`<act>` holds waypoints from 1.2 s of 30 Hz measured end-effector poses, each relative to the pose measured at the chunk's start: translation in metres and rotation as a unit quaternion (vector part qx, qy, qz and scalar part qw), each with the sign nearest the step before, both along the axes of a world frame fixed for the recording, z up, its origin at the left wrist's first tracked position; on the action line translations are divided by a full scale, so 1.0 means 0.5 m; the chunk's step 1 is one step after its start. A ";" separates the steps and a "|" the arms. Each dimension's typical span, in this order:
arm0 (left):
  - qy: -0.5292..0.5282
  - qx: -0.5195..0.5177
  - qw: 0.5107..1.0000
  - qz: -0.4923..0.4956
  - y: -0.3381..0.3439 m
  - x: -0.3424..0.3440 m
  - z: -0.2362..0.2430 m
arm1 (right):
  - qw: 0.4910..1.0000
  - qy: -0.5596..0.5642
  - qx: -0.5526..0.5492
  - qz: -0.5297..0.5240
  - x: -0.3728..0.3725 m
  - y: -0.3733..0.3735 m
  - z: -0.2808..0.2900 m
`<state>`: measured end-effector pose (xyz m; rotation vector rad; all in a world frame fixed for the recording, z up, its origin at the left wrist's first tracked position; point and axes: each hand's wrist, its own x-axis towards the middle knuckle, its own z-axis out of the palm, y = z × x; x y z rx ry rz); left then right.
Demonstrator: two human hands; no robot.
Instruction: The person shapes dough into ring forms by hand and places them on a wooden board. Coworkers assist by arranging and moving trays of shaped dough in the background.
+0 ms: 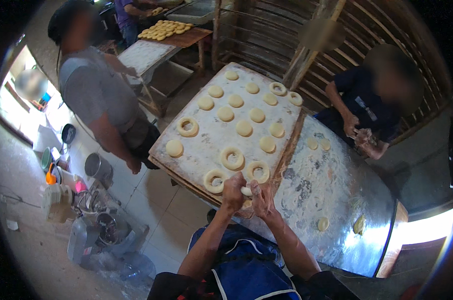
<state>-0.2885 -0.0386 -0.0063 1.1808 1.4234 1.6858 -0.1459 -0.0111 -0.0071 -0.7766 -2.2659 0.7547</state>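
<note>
Between my two hands is a piece of pale dough (246, 191), mostly hidden by the fingers. My left hand (233, 192) is closed round its left side, and my right hand (262, 200) grips it from the right. Both hands are above the near edge of a floured wooden board (181, 157). Just beyond them lie dough rings: one at the left (214, 180), one at the right (258, 171) and a larger ring (232, 158) behind. Another ring (187, 127) lies farther left. Several flat dough rounds (244, 128) cover the rest of the board.
To the right stands a floured metal table (306, 195) with a few dough pieces (323, 223). One person (366, 107) is behind it, another (99, 90) left of the board. Far back, a wooden table (191, 37) bears many dough pieces. Pots and a mixer-like machine (81, 240) crowd the left.
</note>
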 end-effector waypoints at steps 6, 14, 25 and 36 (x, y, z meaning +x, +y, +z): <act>-0.087 0.023 0.995 0.052 -0.030 -0.134 -0.030 | 0.928 0.080 -0.357 0.066 -0.144 0.026 0.038; 0.108 -0.178 0.937 0.281 -0.015 -0.310 -0.006 | 0.949 -0.021 -0.313 -0.026 -0.315 0.084 0.131; 0.360 -0.171 0.897 0.191 -0.041 -0.336 -0.033 | 0.973 -0.127 -0.076 -0.179 -0.137 0.144 0.055; 0.474 -0.342 0.801 0.132 0.038 -0.441 0.032 | 0.939 -0.223 0.046 -0.259 -0.044 0.345 -0.079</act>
